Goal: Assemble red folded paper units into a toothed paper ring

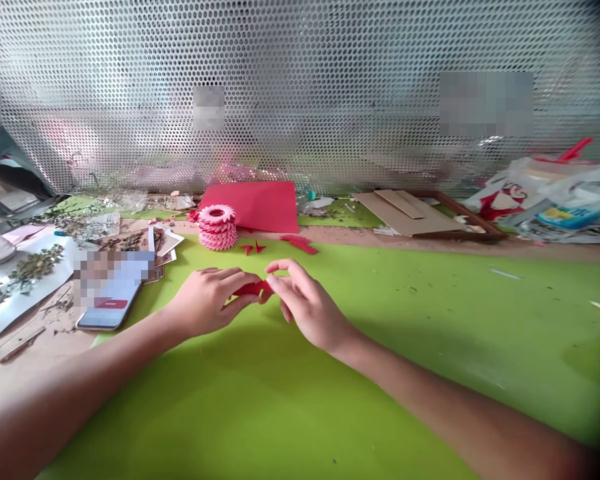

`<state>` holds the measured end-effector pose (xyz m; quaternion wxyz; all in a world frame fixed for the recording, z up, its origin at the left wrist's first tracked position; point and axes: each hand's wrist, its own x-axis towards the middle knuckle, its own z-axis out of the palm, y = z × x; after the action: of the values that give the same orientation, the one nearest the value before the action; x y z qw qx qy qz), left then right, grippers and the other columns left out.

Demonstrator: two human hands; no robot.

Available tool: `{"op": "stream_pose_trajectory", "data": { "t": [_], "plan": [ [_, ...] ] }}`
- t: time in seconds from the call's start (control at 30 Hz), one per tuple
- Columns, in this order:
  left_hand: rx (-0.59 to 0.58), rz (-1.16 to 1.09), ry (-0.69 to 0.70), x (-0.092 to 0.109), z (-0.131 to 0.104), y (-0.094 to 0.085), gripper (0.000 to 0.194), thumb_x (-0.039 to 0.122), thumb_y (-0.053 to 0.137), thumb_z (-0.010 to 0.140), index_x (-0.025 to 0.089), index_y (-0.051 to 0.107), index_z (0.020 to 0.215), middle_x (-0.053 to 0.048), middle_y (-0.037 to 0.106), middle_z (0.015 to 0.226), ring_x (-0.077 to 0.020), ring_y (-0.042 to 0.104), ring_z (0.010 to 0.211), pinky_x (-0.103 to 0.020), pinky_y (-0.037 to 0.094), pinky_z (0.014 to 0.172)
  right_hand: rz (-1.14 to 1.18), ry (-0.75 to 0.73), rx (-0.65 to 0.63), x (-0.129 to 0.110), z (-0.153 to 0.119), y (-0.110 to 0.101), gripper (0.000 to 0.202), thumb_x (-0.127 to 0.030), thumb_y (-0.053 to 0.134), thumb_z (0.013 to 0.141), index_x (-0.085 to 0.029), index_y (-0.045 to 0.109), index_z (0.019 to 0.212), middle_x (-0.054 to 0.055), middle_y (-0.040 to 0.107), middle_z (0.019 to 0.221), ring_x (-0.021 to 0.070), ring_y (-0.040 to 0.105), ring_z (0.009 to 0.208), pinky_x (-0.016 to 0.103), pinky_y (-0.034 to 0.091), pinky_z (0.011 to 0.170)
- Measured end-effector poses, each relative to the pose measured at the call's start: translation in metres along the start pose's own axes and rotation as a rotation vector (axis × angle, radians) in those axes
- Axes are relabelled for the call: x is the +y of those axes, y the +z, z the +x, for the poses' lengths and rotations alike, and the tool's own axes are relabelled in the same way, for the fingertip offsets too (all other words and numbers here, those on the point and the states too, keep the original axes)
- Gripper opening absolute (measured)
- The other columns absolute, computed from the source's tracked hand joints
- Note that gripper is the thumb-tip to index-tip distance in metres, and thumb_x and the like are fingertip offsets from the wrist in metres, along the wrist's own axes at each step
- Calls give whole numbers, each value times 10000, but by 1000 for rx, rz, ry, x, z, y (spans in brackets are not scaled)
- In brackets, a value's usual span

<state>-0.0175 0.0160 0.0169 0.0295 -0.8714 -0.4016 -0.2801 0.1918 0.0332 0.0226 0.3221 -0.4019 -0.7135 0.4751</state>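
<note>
Head view: bare left hand [207, 300] pinching small folded red paper piece [250, 289] over bright green sheet [290, 400]; bare right hand [307, 303] closing fingertips on its right end. Green surface stretching open near and right. Fingers partly hiding piece.

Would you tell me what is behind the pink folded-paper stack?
Behind the pink folded-paper stack, a red sheet extends to its right; whatever lies directly behind the stack is covered.
</note>
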Motion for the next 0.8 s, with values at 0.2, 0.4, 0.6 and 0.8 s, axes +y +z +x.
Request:
{"op": "stream_pose_trajectory", "data": {
  "t": [0.2, 0.4, 0.6, 0.8],
  "plan": [
    [25, 110, 55, -2, 0, 0, 226, 345, 530, 983, 213, 655, 1118, -2, 756, 889, -157, 690, 689, -279, 468, 641, -102, -59, -35, 1, 4, -5, 383, -438, 446, 988, -187, 599, 741, -33, 517, 580, 102, 403, 464, 248, 322, 484],
    [20, 113, 36, 3, 0, -1, 234, 321, 534, 967, 215, 650, 1141, 6, 756, 876, -160, 691, 681, -282, 473, 628, -141, -95, 4, 0, 4, -6, 368, -398, 469, 981, -181, 620, 725, -65, 400, 477, 103, 390, 440, 244, 328, 501],
    [41, 144, 49, 5, 0, -3, 232, 308, 527, 965, 214, 654, 1135, 1, 759, 874, -157, 692, 670, -279, 482, 624, -150, -98, 34, 0, 7, -8, 355, -411, 503, 965, -179, 628, 725, -66, 395, 487, 104, 390, 451, 242, 328, 503],
    [53, 149, 40, 5, -1, -2, 218, 291, 528, 961, 210, 659, 1115, -4, 756, 853, -151, 689, 665, -268, 479, 619, -115, -108, 14, 0, 6, -5, 374, -442, 506, 967, -178, 621, 728, -67, 392, 500, 99, 373, 447, 243, 321, 501]
  ]
}}
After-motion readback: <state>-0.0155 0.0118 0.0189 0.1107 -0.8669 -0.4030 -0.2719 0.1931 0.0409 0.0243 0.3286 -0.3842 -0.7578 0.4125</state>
